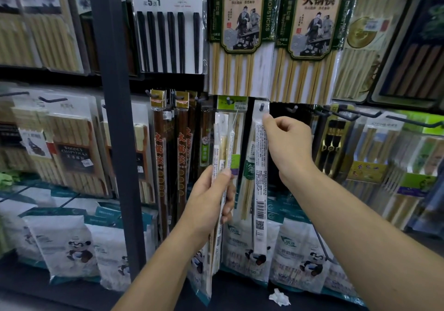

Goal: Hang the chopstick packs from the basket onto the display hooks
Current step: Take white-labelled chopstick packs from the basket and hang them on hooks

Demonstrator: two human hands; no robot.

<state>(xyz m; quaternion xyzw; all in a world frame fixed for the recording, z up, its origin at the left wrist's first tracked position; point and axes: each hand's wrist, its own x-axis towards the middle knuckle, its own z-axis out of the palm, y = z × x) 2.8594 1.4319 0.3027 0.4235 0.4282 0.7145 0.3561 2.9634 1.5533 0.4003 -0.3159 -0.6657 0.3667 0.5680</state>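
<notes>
My right hand pinches the top edge of a long narrow chopstick pack, white back with barcode facing me. The pack's hole sits on a display hook in the middle row. My left hand grips a bundle of several slim chopstick packs upright, just left of the hanging pack. Behind them a green-labelled pack hangs on the neighbouring hook. No basket is in view.
Dark red chopstick packs hang to the left beside a dark upright post. Bare hooks jut out to the right. Large bamboo chopstick packs hang above. Panda-printed bags line the bottom shelf; crumpled paper lies there.
</notes>
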